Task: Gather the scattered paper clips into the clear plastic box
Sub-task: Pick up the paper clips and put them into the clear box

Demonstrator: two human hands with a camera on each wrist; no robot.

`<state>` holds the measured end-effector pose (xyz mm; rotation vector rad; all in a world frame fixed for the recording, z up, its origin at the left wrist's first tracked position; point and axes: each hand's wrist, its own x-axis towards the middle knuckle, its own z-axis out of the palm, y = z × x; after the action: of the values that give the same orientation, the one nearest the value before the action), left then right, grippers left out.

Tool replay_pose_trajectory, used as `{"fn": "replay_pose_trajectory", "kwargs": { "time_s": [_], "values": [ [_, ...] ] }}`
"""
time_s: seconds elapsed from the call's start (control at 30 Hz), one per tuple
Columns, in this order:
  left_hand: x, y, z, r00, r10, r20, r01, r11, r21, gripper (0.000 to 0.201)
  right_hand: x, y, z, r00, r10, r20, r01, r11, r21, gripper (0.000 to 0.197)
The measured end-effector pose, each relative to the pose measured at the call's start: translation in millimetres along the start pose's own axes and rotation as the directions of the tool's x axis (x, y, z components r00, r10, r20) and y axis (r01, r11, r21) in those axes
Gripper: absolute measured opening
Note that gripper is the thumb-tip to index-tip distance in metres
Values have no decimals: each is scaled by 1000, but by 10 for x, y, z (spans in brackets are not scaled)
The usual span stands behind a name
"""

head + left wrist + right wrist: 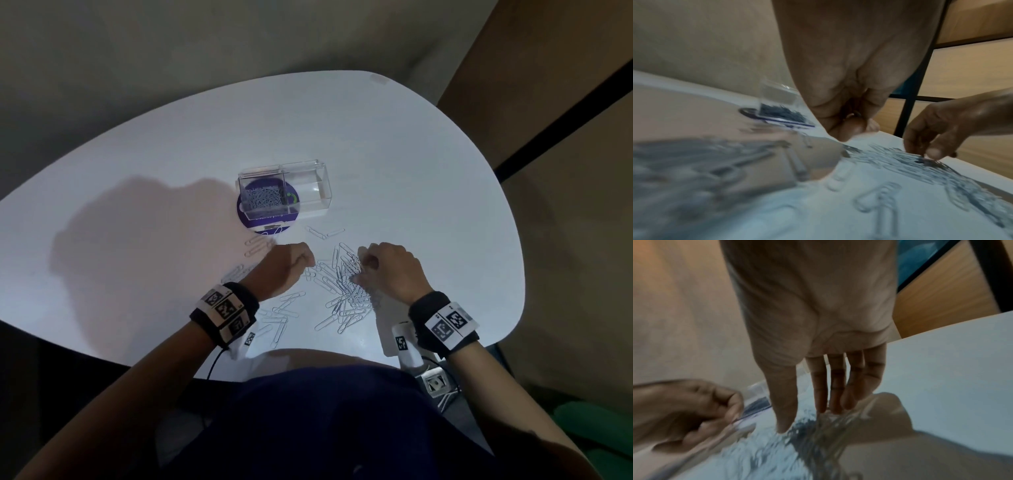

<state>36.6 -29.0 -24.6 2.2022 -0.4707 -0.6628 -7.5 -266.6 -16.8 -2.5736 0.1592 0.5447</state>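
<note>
Paper clips [346, 291] lying heaped on the white table [428, 178] under the right hand [394, 270], its straight fingers [819, 386] touching the heap. Just leftward, left hand [291, 267] hovering clenched; contents impossible to tell. Beyond both, clear plastic box [284, 193] sitting partly filled.

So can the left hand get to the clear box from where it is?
Probably yes. The left hand sits just short of the clear plastic box, with only a few flat paper clips on the table between them, and the box looks open on top.
</note>
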Motion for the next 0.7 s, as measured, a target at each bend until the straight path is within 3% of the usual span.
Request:
{"fn": "replay_pose_trajectory", "kwargs": {
  "time_s": [0.13,0.2,0.27,0.33,0.4,0.57,0.7],
  "values": [
    [90,150,165,999,41,-2,-41,999,9,19,-17,-40,151,994,-109,-15,110,992,57,18],
    [131,206,236,996,83,39,-90,968,234,17,-31,-29,187,987,-158,-24,160,978,135,29],
    [160,218,312,988,140,68,-156,871,465,30,-39,-17,178,986,-158,-59,166,972,167,39],
    [175,204,336,982,180,53,-179,816,550,23,-19,13,158,988,-129,-83,142,972,185,33],
    [180,150,305,974,228,-5,-185,804,565,6,-7,64,141,990,-100,-103,119,973,199,26],
    [127,3,114,977,188,-98,-113,854,508,2,32,179,117,993,-36,-109,66,954,294,6],
    [83,-2,57,983,124,-133,-38,854,519,25,37,222,97,987,-25,-157,65,965,255,14]
  ]
}}
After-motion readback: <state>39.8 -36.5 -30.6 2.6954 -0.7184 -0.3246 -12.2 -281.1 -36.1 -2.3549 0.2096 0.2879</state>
